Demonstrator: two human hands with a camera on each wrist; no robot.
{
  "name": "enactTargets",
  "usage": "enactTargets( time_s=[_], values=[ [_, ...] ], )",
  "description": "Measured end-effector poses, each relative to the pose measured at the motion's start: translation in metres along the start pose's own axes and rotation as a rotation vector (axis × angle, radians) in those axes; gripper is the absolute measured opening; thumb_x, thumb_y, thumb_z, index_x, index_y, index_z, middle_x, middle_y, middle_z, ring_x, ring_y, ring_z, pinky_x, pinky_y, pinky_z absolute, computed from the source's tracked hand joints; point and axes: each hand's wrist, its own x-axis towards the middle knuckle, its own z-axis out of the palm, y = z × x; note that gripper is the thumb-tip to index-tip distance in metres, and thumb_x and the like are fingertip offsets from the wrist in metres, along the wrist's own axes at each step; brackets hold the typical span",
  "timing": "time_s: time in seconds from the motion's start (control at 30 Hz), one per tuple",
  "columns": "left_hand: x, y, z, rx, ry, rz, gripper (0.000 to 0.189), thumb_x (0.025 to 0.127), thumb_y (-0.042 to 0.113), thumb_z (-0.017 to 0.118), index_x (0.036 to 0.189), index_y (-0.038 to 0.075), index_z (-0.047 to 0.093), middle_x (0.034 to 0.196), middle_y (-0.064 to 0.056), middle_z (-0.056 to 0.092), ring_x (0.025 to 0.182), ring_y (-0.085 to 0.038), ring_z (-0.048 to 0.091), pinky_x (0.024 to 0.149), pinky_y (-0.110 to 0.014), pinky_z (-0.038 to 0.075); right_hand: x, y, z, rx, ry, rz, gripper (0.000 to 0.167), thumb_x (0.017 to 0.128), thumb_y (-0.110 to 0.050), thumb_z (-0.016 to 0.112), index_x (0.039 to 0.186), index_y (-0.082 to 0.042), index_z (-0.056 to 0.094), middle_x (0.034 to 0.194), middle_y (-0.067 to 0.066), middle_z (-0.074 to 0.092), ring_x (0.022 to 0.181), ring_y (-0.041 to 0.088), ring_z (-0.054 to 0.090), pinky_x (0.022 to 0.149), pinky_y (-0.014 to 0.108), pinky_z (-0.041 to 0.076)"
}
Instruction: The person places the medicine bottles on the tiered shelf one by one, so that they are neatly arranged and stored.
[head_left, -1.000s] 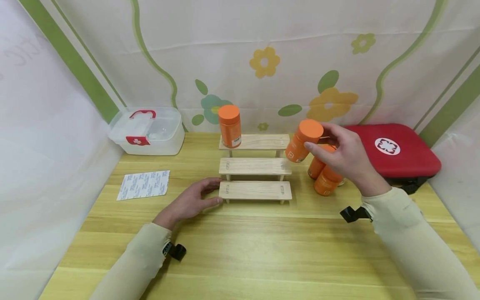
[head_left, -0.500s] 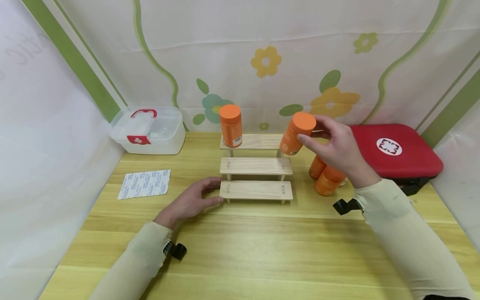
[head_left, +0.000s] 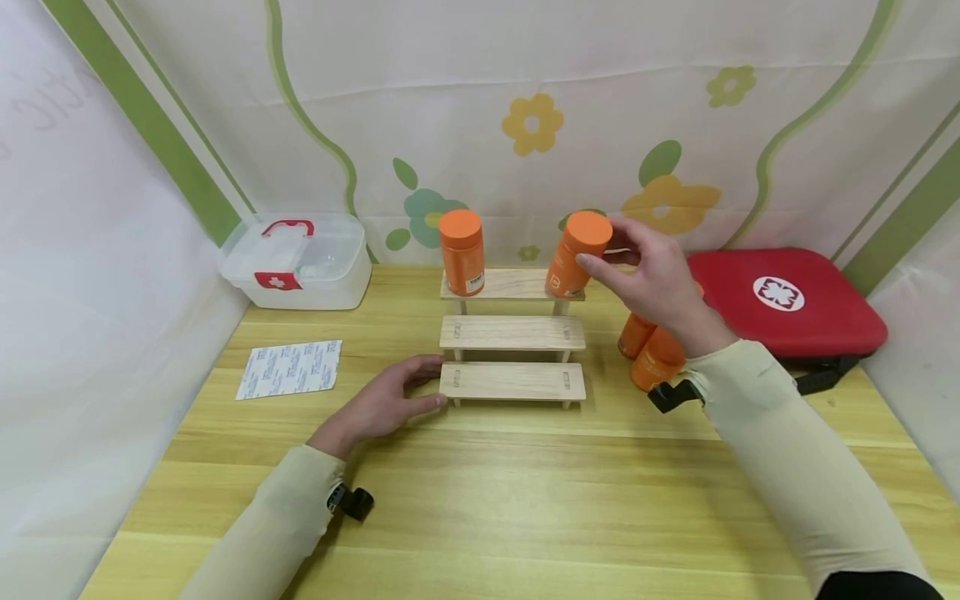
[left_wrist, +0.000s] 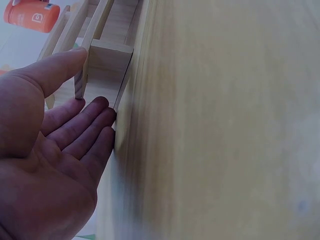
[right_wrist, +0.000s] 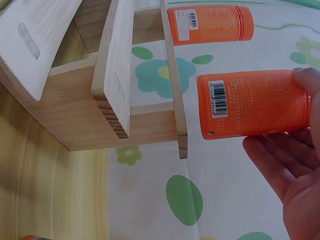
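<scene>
My right hand (head_left: 648,271) grips an orange pill bottle (head_left: 573,258) near its cap. The bottle is a little tilted over the right end of the top step of a three-step wooden display stand (head_left: 512,332). In the right wrist view, a narrow gap shows between the bottle's base (right_wrist: 202,107) and the top board (right_wrist: 175,90). Another orange bottle (head_left: 462,254) stands upright on that step's left end. My left hand (head_left: 386,398) touches the left end of the lowest step, thumb (left_wrist: 67,67) at the board's edge and fingers extended along the side panel (left_wrist: 107,67).
More orange bottles (head_left: 657,358) stand together on the table right of the stand, partly hidden by my right arm. Behind them lies a red first-aid case (head_left: 825,304). A clear first-aid box (head_left: 330,275) and a white printed sheet (head_left: 288,371) are at left.
My right hand has carried the orange bottle leftward from beside the stand to over the right end of the top step. The left hand has stayed at the stand.
</scene>
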Motion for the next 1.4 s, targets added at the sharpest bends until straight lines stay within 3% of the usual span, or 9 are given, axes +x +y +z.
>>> enactTargets(
  time_s=[0.1, 0.27, 0.37, 0.57, 0.87, 1.4],
  values=[
    [0.000, 0.000, 0.000, -0.001, 0.001, -0.002, 0.068, 0.101, 0.027, 0.078, 0.160, 0.011, 0.049, 0.160, -0.012, 0.058, 0.152, -0.036, 0.051, 0.131, -0.057, 0.035, 0.004, -0.001, 0.002, 0.008, -0.022, 0.020, 0.046, 0.099, -0.017, 0.080, 0.141, -0.003, 0.066, 0.127, 0.016, 0.074, 0.106, -0.001, 0.069, 0.094, 0.007, 0.055],
    [0.000, -0.001, 0.000, 0.000, 0.001, -0.001, 0.068, 0.101, 0.028, 0.078, 0.160, 0.011, 0.049, 0.160, -0.012, 0.058, 0.152, -0.036, 0.051, 0.131, -0.057, 0.035, 0.008, -0.003, 0.004, 0.019, -0.049, 0.047, 0.047, 0.101, -0.019, 0.079, 0.142, -0.003, 0.064, 0.131, 0.016, 0.072, 0.116, 0.028, 0.072, 0.094, 0.007, 0.055],
    [0.000, -0.001, 0.000, 0.000, 0.000, 0.000, 0.068, 0.102, 0.028, 0.078, 0.160, 0.011, 0.049, 0.160, -0.012, 0.058, 0.152, -0.036, 0.051, 0.131, -0.057, 0.036, 0.010, -0.002, 0.007, 0.016, -0.053, 0.064, 0.048, 0.100, -0.020, 0.079, 0.142, -0.003, 0.063, 0.132, 0.019, 0.072, 0.118, 0.035, 0.072, 0.094, 0.009, 0.057],
    [0.000, -0.001, 0.000, -0.002, -0.001, -0.001, 0.068, 0.102, 0.028, 0.078, 0.161, 0.011, 0.049, 0.160, -0.012, 0.058, 0.152, -0.035, 0.050, 0.131, -0.057, 0.036, 0.011, -0.001, 0.009, 0.004, -0.061, 0.103, 0.049, 0.101, -0.022, 0.079, 0.144, -0.005, 0.062, 0.133, 0.017, 0.072, 0.121, 0.034, 0.072, 0.098, 0.016, 0.060],
    [0.000, -0.002, 0.000, -0.004, 0.002, -0.007, 0.067, 0.102, 0.027, 0.077, 0.160, 0.011, 0.049, 0.160, -0.012, 0.058, 0.152, -0.036, 0.050, 0.131, -0.057, 0.036, 0.016, -0.001, 0.012, -0.020, -0.081, 0.130, 0.054, 0.102, -0.026, 0.078, 0.148, -0.005, 0.059, 0.136, 0.017, 0.071, 0.124, 0.033, 0.071, 0.109, 0.048, 0.060],
    [0.000, -0.002, 0.000, 0.007, 0.002, -0.002, 0.068, 0.101, 0.029, 0.078, 0.161, 0.013, 0.049, 0.160, -0.011, 0.058, 0.152, -0.035, 0.051, 0.131, -0.057, 0.036, 0.015, -0.008, 0.005, -0.029, -0.163, 0.204, 0.062, 0.102, -0.029, 0.079, 0.154, -0.005, 0.056, 0.147, 0.017, 0.066, 0.133, 0.036, 0.067, 0.116, 0.052, 0.054]
  ],
)
